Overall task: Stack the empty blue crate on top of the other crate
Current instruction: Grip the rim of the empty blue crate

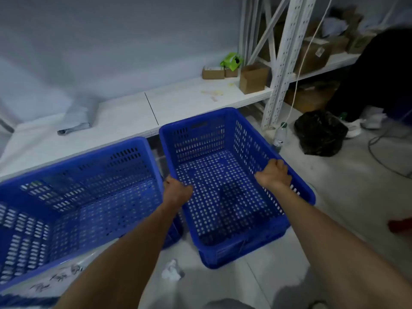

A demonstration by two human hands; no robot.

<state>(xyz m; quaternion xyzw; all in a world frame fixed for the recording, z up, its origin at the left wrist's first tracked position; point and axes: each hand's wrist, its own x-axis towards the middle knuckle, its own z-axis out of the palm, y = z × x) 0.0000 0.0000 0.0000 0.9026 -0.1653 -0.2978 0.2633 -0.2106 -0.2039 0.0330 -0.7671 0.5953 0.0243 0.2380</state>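
Observation:
Two empty blue perforated crates sit side by side in front of a low white shelf. The right crate (223,188) is the one I hold. My left hand (177,191) is closed over its left rim, and my right hand (274,173) is closed over its right rim. The other crate (73,197) stands to the left, larger in view, its right wall close to my left hand. Whether the held crate rests on the floor or is lifted off it I cannot tell.
A low white shelf (124,121) runs behind the crates with a folded grey cloth (78,121) and cardboard boxes (253,78). A white rack upright (281,70), a plastic bottle (281,136), a black bag (320,136) and cables lie at right. Crumpled paper (171,272) lies on the floor.

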